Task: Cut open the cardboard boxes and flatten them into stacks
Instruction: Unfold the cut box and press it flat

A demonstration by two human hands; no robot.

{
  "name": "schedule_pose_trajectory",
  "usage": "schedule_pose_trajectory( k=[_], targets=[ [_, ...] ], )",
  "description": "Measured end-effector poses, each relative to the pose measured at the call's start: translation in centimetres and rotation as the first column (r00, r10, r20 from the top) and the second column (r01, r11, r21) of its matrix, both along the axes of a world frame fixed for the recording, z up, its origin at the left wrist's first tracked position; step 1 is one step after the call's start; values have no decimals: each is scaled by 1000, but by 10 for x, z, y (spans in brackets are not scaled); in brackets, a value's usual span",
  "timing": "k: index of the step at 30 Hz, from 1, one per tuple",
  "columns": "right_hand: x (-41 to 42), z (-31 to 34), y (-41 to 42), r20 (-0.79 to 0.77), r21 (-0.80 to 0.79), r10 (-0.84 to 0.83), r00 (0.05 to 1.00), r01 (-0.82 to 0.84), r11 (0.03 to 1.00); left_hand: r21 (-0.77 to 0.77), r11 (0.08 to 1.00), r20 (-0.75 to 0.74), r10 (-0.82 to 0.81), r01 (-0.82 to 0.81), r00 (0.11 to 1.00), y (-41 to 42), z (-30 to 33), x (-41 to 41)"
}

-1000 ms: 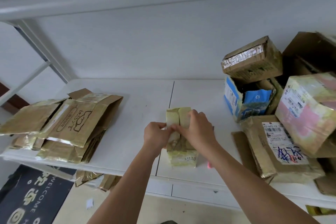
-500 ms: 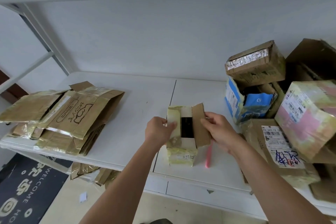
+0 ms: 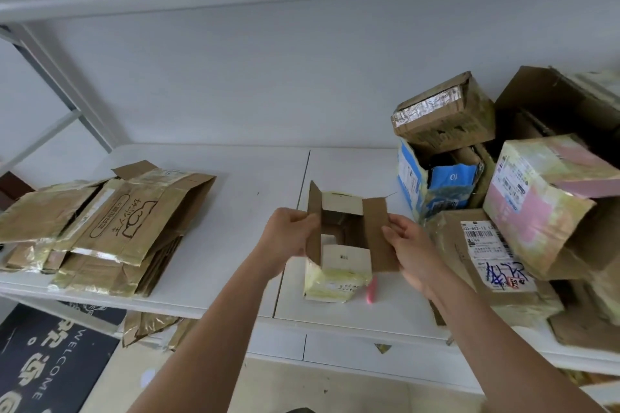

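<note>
Standing at a white table point(image 3: 208, 211), a person works w/ 2 bare hands on 1 small box point(image 3: 339, 265) near the front edge, about mid-table. Left hand point(image 3: 288, 238) pinches the box's left flap, fingers curled round its edge; right hand point(image 3: 409, 248) holds the right flap, thumb on top, fingers round the outer edge. Both side flaps are pulled apart, brown inside; the 2 shorter flaps, front & back, lie pale and roughly level. Box body is wrapped in yellowish tape w/ a printed label on the front face. Inside: dark, contents can't be made out.

1 pink cutter point(image 3: 370, 292) lies on the table, just beside the box's right bottom corner, partly hidden by the right flap.

Left side: 1 stack of flattened boxes point(image 3: 110, 228), several layers, exact no. can't tell, top one w/ a line drawing & lettering.

Right side: a pile of unflattened boxes point(image 3: 503, 194), at least 5 visible. One blue box point(image 3: 416, 184) sits open w/ a torn blue flap drooping inside; a taped brown one rests tilted on top of it.

Floor, lower left: 1 dark mat point(image 3: 43, 369) reading WELCOME, plus cardboard scraps under the table edge.
</note>
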State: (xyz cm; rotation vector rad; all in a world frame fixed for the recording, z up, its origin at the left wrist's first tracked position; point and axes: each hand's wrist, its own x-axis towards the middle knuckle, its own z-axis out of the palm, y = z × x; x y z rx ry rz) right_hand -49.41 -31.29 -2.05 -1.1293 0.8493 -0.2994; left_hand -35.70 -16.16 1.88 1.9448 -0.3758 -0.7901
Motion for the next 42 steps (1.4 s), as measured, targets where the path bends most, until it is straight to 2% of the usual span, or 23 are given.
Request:
schedule_pose_trajectory(
  k=[2,3,4,6,8,9,10,11,13,15,17,20,23,25,27,30,31,33,35,37,38,40,42],
  targets=[
    [-3,-3,-3,-78,-145,-2,997,-9,989,-60,997,-55,-49,46,997,5,5,3],
    [-4,-2,-6,-143,-319,-1,990,-45,947,-50,996,-34,-78,76,996,6,7,2],
    [-4,1,-8,-204,-521,-3,979,-106,847,-36,995,-6,-94,94,996,5,9,-1],
    [-1,11,-11,-279,-821,4,960,-241,517,27,987,133,-163,161,978,2,15,-6],
    [3,24,-8,-385,-905,-9,923,-376,197,112,960,320,-280,257,905,-1,22,-12],
    [6,28,-5,-448,-892,-48,893,-443,85,144,947,401,-322,288,857,-2,25,-14],
    [9,30,-2,-484,-875,-88,870,-484,31,165,940,453,-340,297,824,-2,27,-14],
    [10,31,0,-478,-878,-94,873,-476,44,175,943,491,-334,285,805,-2,27,-12],
    [10,32,5,-353,-920,-30,935,-341,191,168,968,542,-249,187,802,2,26,-6],
    [13,27,7,-278,-897,23,960,-268,350,82,996,530,-17,-31,848,10,22,2],
    [14,19,11,-268,-871,7,963,-245,426,103,978,489,109,-181,865,20,15,6],
    [16,14,20,-226,-873,-31,974,-188,449,251,952,404,62,-176,912,27,3,3],
    [21,11,30,-182,-868,19,983,-170,466,280,940,376,78,-193,923,28,-10,-1],
    [25,10,34,-159,-871,68,985,-173,460,233,946,364,128,-224,922,31,-14,-2],
    [26,4,30,-143,-871,101,985,-173,460,62,972,205,211,-228,956,41,-17,3],
    [27,-8,18,-130,-879,243,961,-225,419,-246,900,-282,288,-359,915,71,-20,21],
    [27,-14,18,-190,-867,316,930,-310,390,-256,871,-393,302,-419,869,84,-23,27],
    [26,-35,26,-426,-755,440,791,-578,308,-156,880,-463,337,-449,820,103,-36,36],
    [24,-54,38,-570,-590,555,606,-772,238,8,921,-398,360,-390,843,116,-53,39],
    [27,-59,49,-680,-521,557,478,-849,93,141,930,-286,366,-339,885,119,-68,39],
    [31,-55,52,-720,-537,498,482,-843,40,191,924,-209,369,-332,906,118,-74,40],
    [43,-48,56,-713,-636,383,587,-771,-1,253,909,-34,350,-331,936,111,-81,41],
    [55,-50,62,-701,-683,330,632,-728,-59,313,900,55,303,-305,951,101,-89,42]
  ],
)
